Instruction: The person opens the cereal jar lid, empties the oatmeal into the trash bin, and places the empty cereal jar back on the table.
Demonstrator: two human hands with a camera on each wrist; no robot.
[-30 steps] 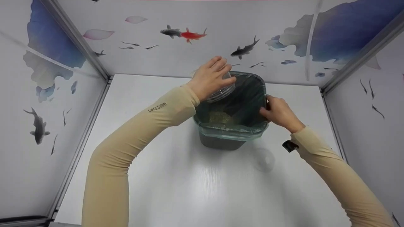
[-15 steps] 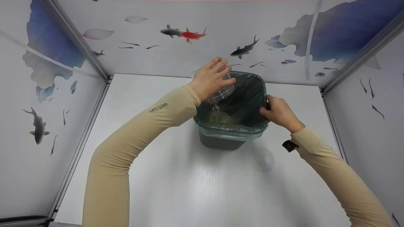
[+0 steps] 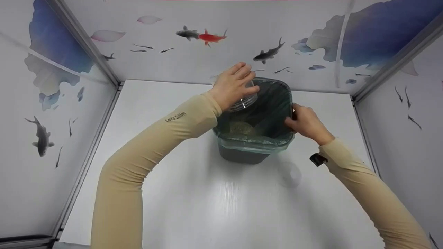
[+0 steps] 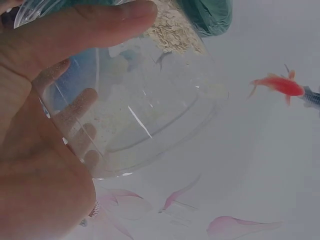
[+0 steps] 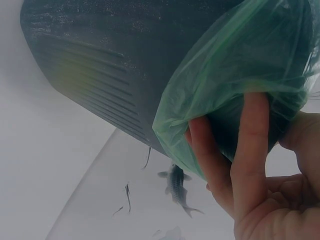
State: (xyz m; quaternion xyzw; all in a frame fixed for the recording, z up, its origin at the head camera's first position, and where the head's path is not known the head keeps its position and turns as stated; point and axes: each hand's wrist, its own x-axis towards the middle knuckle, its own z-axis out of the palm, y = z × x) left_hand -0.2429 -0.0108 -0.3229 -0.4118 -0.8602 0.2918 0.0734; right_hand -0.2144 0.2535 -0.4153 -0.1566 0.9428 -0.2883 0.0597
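My left hand (image 3: 233,86) grips a clear plastic jar (image 3: 244,103), tilted mouth-down over the left side of a dark grey trash bin (image 3: 244,157). In the left wrist view, thumb and fingers wrap the jar (image 4: 150,115), and pale oat flakes (image 4: 172,35) show within its outline. A green bag (image 3: 256,147) lines the bin and folds over its rim. Down inside lies a beige heap of flakes (image 3: 242,128). My right hand (image 3: 306,122) holds the bin's right rim, its fingers pressing the bag (image 5: 215,75) against the outer wall and the thumb on the inner side.
A clear round lid (image 3: 290,174) lies on the white table (image 3: 193,207), in front and to the right of the bin. White panels (image 3: 238,20) printed with fish and leaves stand behind the bin and at both sides.
Half a second ago flakes were falling from the jar into the bin; now no falling stream shows. The left hand has shifted only slightly, and the right hand keeps its place on the rim.
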